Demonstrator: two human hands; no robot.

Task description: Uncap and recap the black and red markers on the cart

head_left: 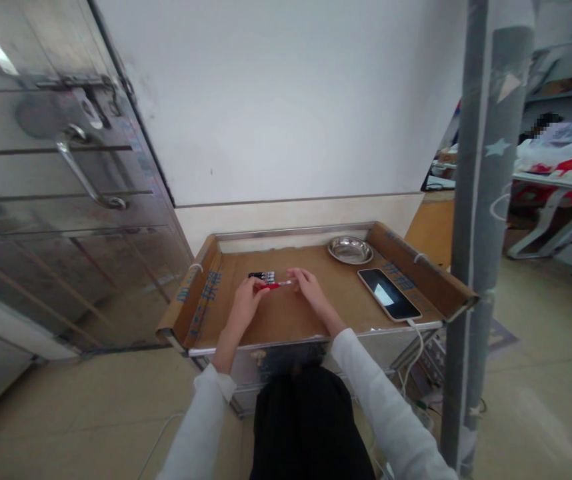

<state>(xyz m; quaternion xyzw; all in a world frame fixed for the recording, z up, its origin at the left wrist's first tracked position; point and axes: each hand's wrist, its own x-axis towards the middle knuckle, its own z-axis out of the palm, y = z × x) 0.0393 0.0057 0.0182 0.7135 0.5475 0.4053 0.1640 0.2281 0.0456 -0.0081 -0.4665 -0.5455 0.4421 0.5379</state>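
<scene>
Between the fingers of my left hand (249, 293) is a slim red pen (274, 286) with a pale, shiny right end. It lies roughly level just above the cardboard. My right hand (309, 287) has its fingertips curled at that pale end and seems to pinch it, though the contact is too small to see clearly. Just behind the red pen, several short black pens (262, 275) with white markings lie side by side, partly hidden by my left hand. All this is over the left middle of a cardboard-lined tabletop (286, 321).
A round metal dish (351, 250) sits at the back right. Nearer lies a phone (389, 295) with a white cable (420, 343) hanging over the front edge. Raised cardboard sides (423, 273) flank the tabletop. A grey pole (486, 220) stands right, a metal door (61, 200) left.
</scene>
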